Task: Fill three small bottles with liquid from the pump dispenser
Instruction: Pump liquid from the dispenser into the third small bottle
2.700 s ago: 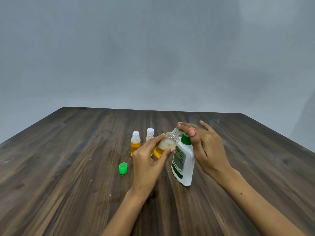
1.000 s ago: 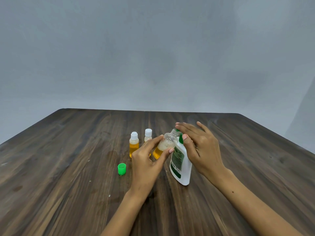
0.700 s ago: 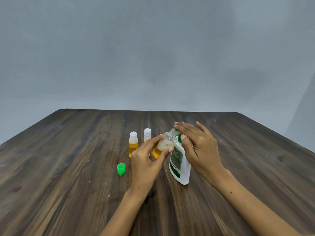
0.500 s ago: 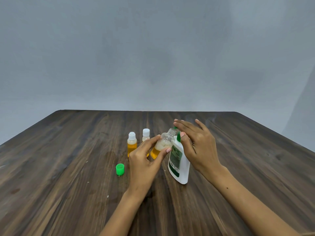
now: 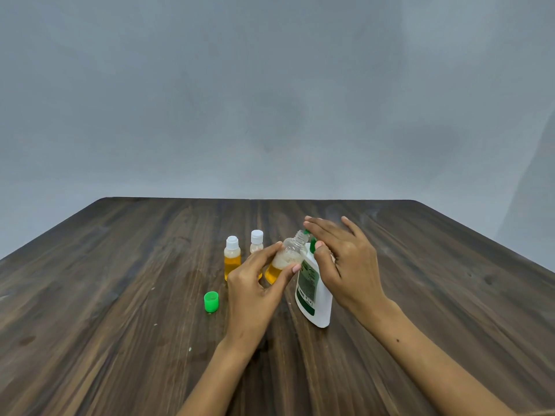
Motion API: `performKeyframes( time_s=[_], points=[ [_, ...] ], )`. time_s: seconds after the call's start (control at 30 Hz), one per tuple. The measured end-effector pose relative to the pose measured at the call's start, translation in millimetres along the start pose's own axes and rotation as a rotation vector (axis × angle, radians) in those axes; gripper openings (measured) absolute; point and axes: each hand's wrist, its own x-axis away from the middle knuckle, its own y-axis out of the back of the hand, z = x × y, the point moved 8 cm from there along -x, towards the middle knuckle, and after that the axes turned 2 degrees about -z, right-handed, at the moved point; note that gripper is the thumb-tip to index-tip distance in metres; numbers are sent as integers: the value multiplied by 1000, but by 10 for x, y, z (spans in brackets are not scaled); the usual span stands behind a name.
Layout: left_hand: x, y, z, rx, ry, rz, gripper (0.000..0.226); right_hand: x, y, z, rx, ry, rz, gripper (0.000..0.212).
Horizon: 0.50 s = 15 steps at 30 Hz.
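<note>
The open small bottle [image 5: 286,257] is sitting near the middle of the table [image 5: 120,295], tilting with its long axis running from its amber-filled base at about 7 o'clock to its threaded neck at about 1 o'clock, so the mouth is pointing straight at the green nozzle of the pump dispenser [image 5: 313,291] just beside it. The left hand [image 5: 255,291] is pinching the bottle's body between thumb and fingertips, from the 7 o'clock side. The right hand [image 5: 342,262] is lying at 3 o'clock from the bottle, its fingers reaching flat over the pump head while the thumb is resting against the dispenser's neck. The bottle looks roughly half full, so more pumping seems to be needed. Two capped bottles [image 5: 232,258] are standing at 9 o'clock, with a green cap [image 5: 211,301] lying nearer the person.
</note>
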Motion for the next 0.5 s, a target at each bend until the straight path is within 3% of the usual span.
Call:
performKeyframes(
  time_s=[0.5],
  points=[
    [-5,12,-3,-9,-3,-9,39,-70,4,20,31,44,19,45]
  ],
)
